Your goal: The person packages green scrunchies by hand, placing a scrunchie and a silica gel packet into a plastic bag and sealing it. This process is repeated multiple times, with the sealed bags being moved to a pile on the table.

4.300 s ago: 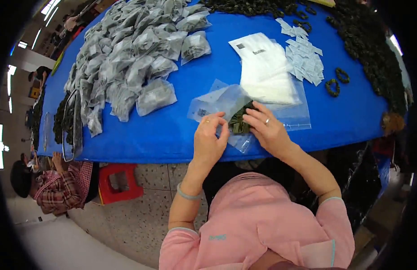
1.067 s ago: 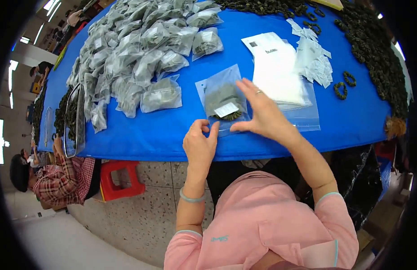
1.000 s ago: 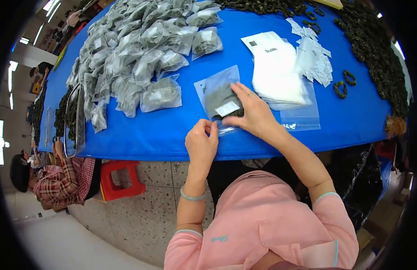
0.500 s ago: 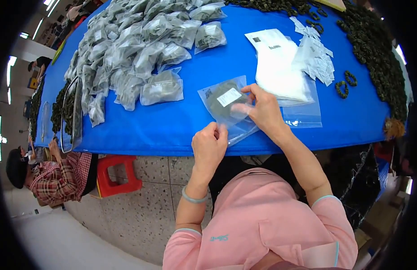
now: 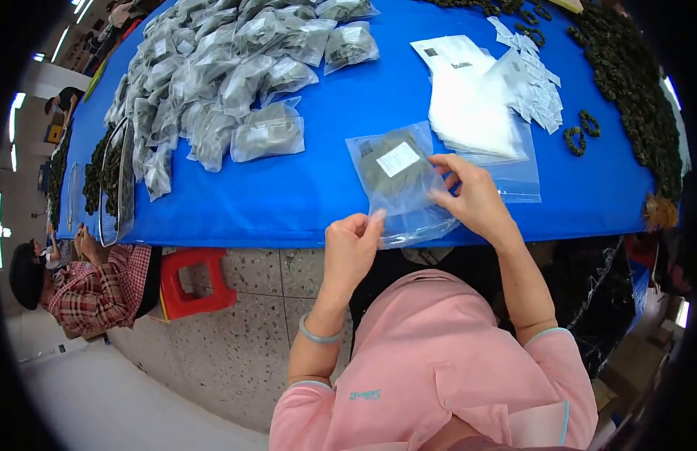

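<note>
A clear plastic bag (image 5: 397,199) with a dark green fabric piece, probably a scrunchie, and a white printed label (image 5: 398,159) inside lies near the table's front edge. My left hand (image 5: 351,239) pinches the bag's lower left corner between thumb and fingers. On the other side, my right hand (image 5: 476,192) has its thumb and curled fingers around the bag's right edge. The bag's open-looking end faces me. Right behind my right hand is a stack of flat white-fronted bags (image 5: 468,113), with a pile of small white labels (image 5: 532,86) beside it.
Many filled bags (image 5: 266,131) are heaped on the blue table (image 5: 326,188) at the left. Dark green scrunchies (image 5: 626,98) line the right edge, and two loose ones (image 5: 575,140) lie near the labels. A wire basket (image 5: 117,188), a red stool (image 5: 198,286) and a seated person (image 5: 93,293) are at left.
The bag has shifted slightly right and now lies flatter, its label plainer. My right hand has moved right and down, off the bag's middle to its edge. The left hand keeps its pinch.
</note>
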Demonstrator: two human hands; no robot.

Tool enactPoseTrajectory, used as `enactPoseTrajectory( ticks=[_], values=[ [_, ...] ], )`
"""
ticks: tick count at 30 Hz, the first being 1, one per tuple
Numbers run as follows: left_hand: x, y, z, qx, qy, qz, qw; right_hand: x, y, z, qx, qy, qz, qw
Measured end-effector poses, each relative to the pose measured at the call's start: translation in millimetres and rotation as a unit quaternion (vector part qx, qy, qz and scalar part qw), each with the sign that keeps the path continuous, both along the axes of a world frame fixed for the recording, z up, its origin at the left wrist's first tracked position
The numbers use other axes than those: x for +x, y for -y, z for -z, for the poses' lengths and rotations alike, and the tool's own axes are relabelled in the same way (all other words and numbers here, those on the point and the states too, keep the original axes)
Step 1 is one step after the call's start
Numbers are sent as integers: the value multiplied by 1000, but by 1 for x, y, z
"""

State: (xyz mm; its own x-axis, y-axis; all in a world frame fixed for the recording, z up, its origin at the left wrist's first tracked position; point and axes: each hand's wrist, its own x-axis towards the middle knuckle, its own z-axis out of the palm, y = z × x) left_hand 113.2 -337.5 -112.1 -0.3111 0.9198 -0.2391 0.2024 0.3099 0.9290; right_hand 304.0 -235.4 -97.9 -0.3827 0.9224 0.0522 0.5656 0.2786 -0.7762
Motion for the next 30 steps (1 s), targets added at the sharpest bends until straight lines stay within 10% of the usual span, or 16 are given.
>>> enactPoseTrajectory(
  ticks=[6, 30],
  values=[
    [7, 19, 6, -44, 173, 6, 984, 4, 39, -17, 264, 3, 23, 964],
    [10, 45, 11, -51, 333, -20, 941, -20, 81, 14, 246, 6, -119, 962]
  ],
)
